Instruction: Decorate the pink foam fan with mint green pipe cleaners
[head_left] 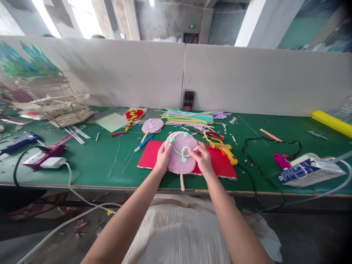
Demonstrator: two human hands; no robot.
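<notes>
A round lilac fan (176, 167) with a ribbed face and a short cream handle is held upright above the front of the table. Mint-green fuzzy pipe cleaner (184, 158) curls over its face in loops and knots. My left hand (164, 157) grips the fan's left rim, thumb on the front and fingers behind. At the right rim, my right hand (202, 158) is closed, its thumb and forefinger pressed at the end of the green curl. Under the fan lies a red foam board (150, 154).
Behind lie a pile of coloured pipe cleaners (189, 116), a second lilac fan (152, 125) and a red-and-yellow fan (134, 114). A yellow glue gun (226, 150) and scissors (215, 136) are right; a power strip (46, 157), left; a carton (310, 172), far right.
</notes>
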